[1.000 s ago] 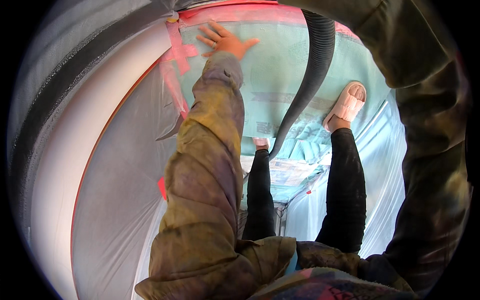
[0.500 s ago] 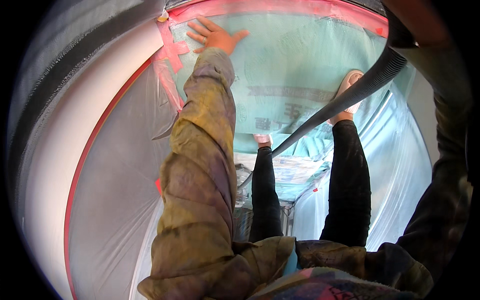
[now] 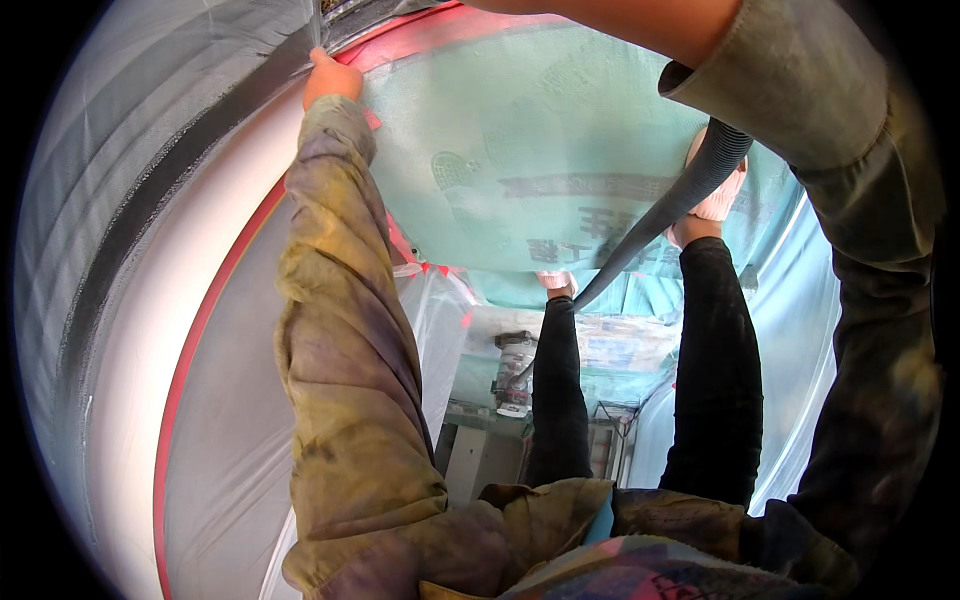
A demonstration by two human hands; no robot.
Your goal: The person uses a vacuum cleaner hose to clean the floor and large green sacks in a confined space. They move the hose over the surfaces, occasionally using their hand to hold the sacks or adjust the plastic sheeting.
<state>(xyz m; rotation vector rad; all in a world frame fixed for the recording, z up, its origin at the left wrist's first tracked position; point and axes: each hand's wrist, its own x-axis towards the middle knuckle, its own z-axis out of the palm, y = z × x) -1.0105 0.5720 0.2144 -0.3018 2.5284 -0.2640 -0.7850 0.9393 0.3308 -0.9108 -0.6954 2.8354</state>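
Observation:
My left hand (image 3: 332, 80) is up at the far left, its fingers closed on clear plastic film (image 3: 255, 25) at the corner of the pink masking tape (image 3: 425, 35). The film hangs over the curved black strip on the left. My right forearm (image 3: 640, 18) reaches left across the top; its hand runs past the upper edge, so its fingers are hidden. Beneath that sleeve a black corrugated hose (image 3: 670, 200) slants down toward my legs. Pale green sheeting (image 3: 480, 120) spreads below both arms.
A white curved panel (image 3: 165, 290) edged in red runs down the left, beside translucent sheeting (image 3: 235, 370). My feet in pink slippers (image 3: 725, 190) stand by the green sheet. A cylindrical object (image 3: 515, 375) lies lower down, beyond my left leg. More clear sheeting hangs at the right.
My left hand has gone from lying spread on the green sheet to gripping film farther up and left. My right arm has swung leftward across the top. Clear film now covers the black strip.

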